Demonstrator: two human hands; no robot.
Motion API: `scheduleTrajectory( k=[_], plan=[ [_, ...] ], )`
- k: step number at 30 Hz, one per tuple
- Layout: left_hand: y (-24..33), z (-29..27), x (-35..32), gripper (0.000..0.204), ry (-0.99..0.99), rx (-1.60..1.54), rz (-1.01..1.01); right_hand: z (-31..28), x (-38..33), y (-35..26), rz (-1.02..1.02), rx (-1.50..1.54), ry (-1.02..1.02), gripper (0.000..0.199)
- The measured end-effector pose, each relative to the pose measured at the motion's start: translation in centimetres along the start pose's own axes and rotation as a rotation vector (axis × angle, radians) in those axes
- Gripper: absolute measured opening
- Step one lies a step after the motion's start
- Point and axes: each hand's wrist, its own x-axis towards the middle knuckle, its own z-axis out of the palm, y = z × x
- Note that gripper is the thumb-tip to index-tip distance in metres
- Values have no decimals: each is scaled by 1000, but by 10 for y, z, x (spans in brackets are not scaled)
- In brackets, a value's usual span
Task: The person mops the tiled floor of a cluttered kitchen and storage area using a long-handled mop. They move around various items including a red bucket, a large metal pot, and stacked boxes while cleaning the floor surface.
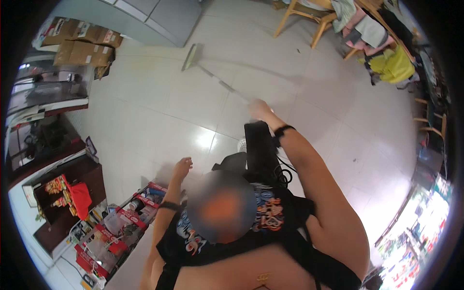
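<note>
Starting at the left, we see a dark brown cabinet [98, 180] at the near side, with a bright red cloth [81, 200] by it. Farther off on the same side, brown cardboard boxes [83, 53] are stacked, one with a flap hanging down. Nearer to us, just left of the body, stand red-and-clear packages [102, 237] in a crowded row.

Next comes our left hand [182, 167], held out over the pale tiled floor [145, 92] with its fingers loosely bent and nothing in its grasp. A black band [170, 206] circles that forearm. At the far side, a grey cabinet [171, 19] stands on the tiles, and just to the near right of it lies the head of a long-handled floor tool [189, 58], a narrow bar resting on the floor; whether it is a mop or a broom, we cannot tell. Its pale handle [226, 86] slants toward us and to the right, up to our right hand [261, 110], which is closed around it, slightly blurred. Our two hands are well apart. Another black band [284, 130] sits at the right wrist.

On the far right, we make out a wooden chair [319, 36], and right of it a yellow-green cloth [394, 65] hangs low beside other fabrics.
</note>
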Motion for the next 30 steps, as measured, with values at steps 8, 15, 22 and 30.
scheduleTrajectory(
  k=[8,15,22,30],
  plan=[
    [-105,-16,-41,36,-30,7,-196,-65,74,-49,107,24,-191,37],
    [78,37,24,31,-99,35,-123,-93,-145,240,189,163,-67,46],
    [178,47,111,34,-144,-110,-267,-191,-465,258,1022,505,51,36],
    [244,61,145,22,-161,-108,-138,-208,-533,293,1107,-97,218,33]
  ],
)
